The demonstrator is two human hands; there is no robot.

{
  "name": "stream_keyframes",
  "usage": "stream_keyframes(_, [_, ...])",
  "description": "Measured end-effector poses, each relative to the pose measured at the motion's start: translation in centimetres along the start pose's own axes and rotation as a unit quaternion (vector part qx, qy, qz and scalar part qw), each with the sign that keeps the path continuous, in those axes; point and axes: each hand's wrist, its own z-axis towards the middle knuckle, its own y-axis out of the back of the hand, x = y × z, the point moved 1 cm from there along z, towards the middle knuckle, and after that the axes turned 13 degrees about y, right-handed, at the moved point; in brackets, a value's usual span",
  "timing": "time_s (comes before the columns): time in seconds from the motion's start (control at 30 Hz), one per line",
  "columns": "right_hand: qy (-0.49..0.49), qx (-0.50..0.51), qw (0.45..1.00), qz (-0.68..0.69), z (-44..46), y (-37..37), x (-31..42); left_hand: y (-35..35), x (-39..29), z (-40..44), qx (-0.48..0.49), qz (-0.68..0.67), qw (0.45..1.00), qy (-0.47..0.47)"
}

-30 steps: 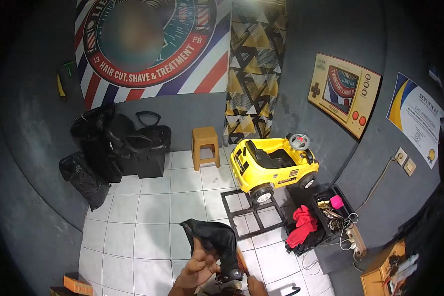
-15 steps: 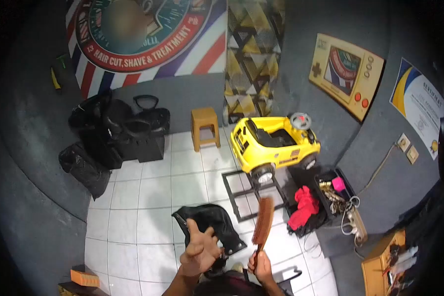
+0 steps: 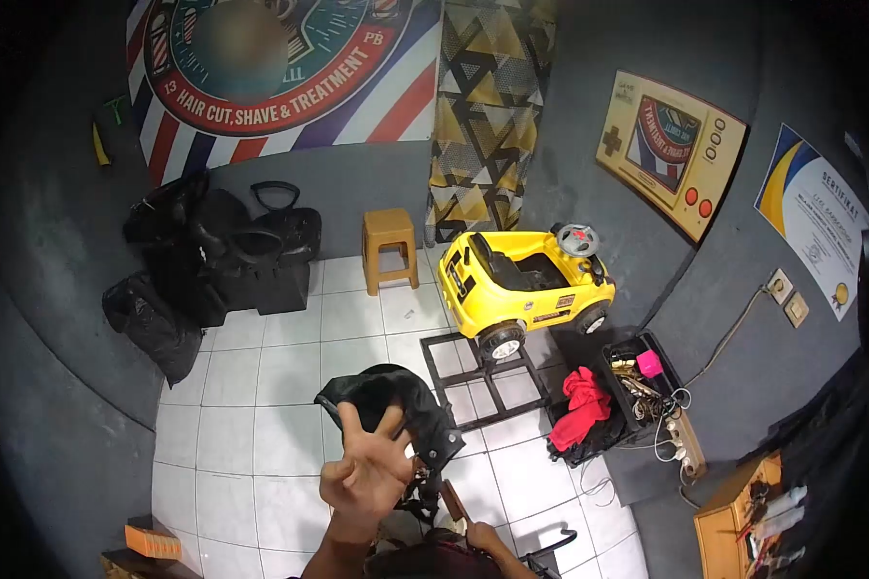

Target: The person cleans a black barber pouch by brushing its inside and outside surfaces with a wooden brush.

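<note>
Head view: we've got the brown brush (image 3: pixel 453 501) in the right hand (image 3: pixel 484 537), that grip closed around the handle end, with the rest of it poking forward and a bit left. The left hand (image 3: pixel 368 473) has its grip spread wide, fingers fanned and palm turned up toward us. Right behind those fingers is a black sheet (image 3: pixel 417 405) with snaps at one corner; we honestly can't tell if they're touching it. The brush sits just below that snap corner as we see it.

Below everything is a white tile floor (image 3: pixel 230 439). Farther out we spot a yellow toy car (image 3: pixel 553 317), one wheel overlapping a black metal frame (image 3: pixel 493 405), plus a brown stool (image 3: pixel 389 224) near a patterned curtain (image 3: pixel 483 116). Off to the right there's a red cloth (image 3: pixel 581 407) beside a black bin of odds and ends (image 3: pixel 664 345). Black chairs (image 3: pixel 285 232) are bunched up at left, under a striped barber banner (image 3: pixel 396 63) on the grey wall.
</note>
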Motion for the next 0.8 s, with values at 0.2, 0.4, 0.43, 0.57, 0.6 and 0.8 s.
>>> stream_keyframes(0.2, [-0.021,-0.173,0.944,0.279,-1.5,9.0,9.0,1.4,0.6,0.0,0.02,-0.028,0.999,-0.035])
stream_keyframes(0.4, [0.231,-0.262,0.812,0.468,-3.3,18.6,23.4,1.6,1.9,-0.9,0.003,-0.08,0.997,-0.013])
stream_keyframes(0.43, [0.244,-0.243,0.828,0.443,-3.3,18.3,23.6,1.2,1.8,-1.0,0.003,-0.065,0.998,-0.022])
stream_keyframes(0.57, [0.127,-0.163,0.922,0.328,-1.7,14.3,19.6,-0.1,0.0,-1.1,-0.01,-0.044,0.998,-0.049])
stream_keyframes(0.6, [0.092,-0.142,0.949,0.267,-1.0,12.8,17.7,-0.5,-0.5,-1.0,-0.02,-0.058,0.996,-0.059])
stream_keyframes(0.8, [-0.27,0.069,0.84,0.465,-1.0,4.6,8.2,-1.4,-2.5,-0.2,0.029,-0.026,0.995,-0.095])
